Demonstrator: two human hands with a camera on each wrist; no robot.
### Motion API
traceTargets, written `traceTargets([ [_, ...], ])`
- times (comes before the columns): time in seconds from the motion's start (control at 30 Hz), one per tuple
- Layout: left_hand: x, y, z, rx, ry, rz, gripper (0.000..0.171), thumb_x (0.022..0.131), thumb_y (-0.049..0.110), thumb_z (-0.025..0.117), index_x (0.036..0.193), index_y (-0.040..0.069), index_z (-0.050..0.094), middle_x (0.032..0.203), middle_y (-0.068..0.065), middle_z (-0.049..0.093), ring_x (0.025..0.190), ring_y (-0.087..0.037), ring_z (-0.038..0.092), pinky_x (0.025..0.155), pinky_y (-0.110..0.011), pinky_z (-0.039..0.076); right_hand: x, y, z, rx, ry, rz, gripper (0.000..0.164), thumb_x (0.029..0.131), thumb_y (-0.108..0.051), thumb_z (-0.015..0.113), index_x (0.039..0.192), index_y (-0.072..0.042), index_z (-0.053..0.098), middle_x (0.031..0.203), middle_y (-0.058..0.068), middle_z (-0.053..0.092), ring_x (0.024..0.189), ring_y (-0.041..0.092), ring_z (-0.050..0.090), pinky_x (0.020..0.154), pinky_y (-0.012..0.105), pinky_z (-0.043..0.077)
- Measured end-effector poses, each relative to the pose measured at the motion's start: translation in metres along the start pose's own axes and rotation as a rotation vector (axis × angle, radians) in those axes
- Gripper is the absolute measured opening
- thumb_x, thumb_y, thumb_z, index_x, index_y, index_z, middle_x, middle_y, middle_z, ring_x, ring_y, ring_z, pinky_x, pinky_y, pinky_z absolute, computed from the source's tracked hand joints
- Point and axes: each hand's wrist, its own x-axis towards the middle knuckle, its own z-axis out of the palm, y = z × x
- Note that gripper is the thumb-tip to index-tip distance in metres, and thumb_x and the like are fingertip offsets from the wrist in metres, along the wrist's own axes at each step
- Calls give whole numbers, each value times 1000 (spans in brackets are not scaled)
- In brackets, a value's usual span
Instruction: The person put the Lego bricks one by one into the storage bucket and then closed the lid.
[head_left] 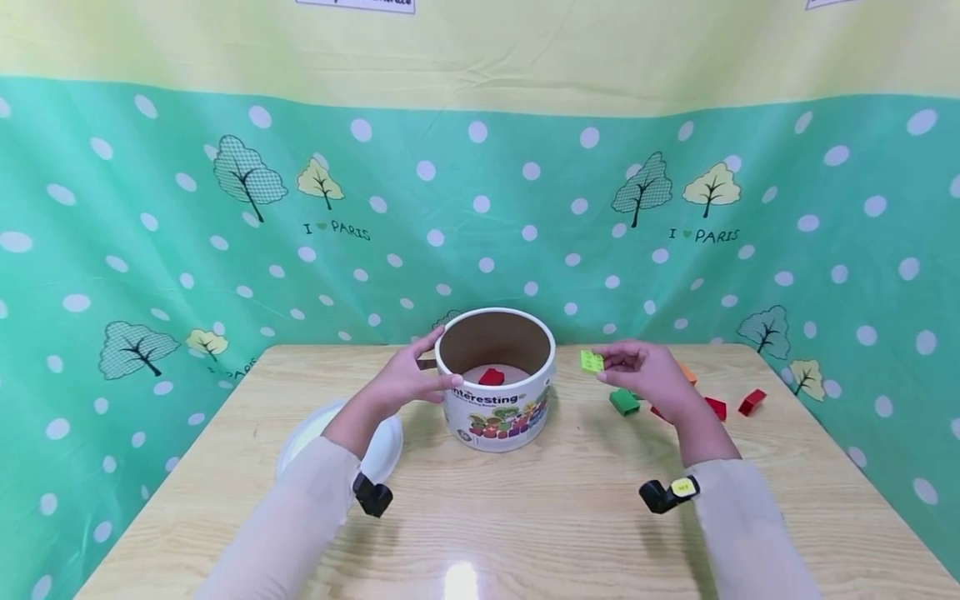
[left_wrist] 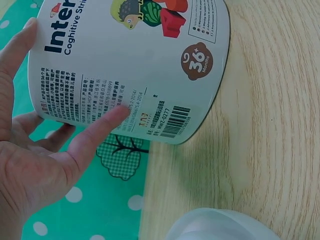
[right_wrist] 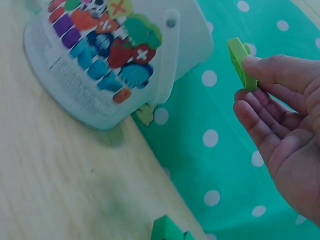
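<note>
While the left hand [head_left: 405, 379] rested against the left side of the upright white toy bucket [head_left: 497, 425], thumb and fingers spread wide, the right hand [head_left: 641, 371] pinched a lime-green studded block [head_left: 591, 361] between thumb and fingertips. That block was in the air, right of the bucket and apart from it. One red block [head_left: 492, 377] lay inside the bucket. On the wooden table [head_left: 525, 525] near the right hand were a green block [head_left: 624, 402], an orange block [head_left: 687, 374] and several red pieces [head_left: 752, 402].
</note>
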Motion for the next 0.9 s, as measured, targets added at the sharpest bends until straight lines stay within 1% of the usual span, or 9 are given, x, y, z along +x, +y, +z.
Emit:
traceTargets([
  [0.07,0,1,0,0,1,-1,102,77,25,85,156,26,22,160,-11,14,136,-42,35,79,-46,58,4,-5,1,3,-8,-5,45,86,-19,76,127,-5,64,113,15,62,102,25,57,81,23,54],
  [0.23,-1,1,0,-11,-7,-4,103,76,24,86,157,26,21,160,-12,14,136,-42,34,81,-49,57,12,-17,3,6,-37,-24,44,86,-21,77,126,-5,64,114,14,62,103,26,58,83,24,54],
  [0.43,-2,2,0,-20,-5,-9,104,75,27,87,156,27,22,159,-12,14,136,-42,35,81,-49,57,23,-29,4,18,-51,-64,42,86,-18,77,124,-3,64,111,15,64,101,27,59,82,24,55],
  [0.67,-2,1,0,-10,-6,-7,105,74,29,87,156,27,22,159,-13,15,136,-41,36,80,-48,57,30,-39,2,10,-65,-84,40,86,-18,76,122,-3,65,108,16,64,99,27,59,81,25,55],
  [0.9,-2,2,0,-9,-11,2,103,76,27,86,157,26,21,159,-14,14,136,-42,35,81,-49,57,37,-49,1,-4,-83,-100,42,86,-18,77,124,-3,65,111,14,64,101,27,58,82,26,55],
])
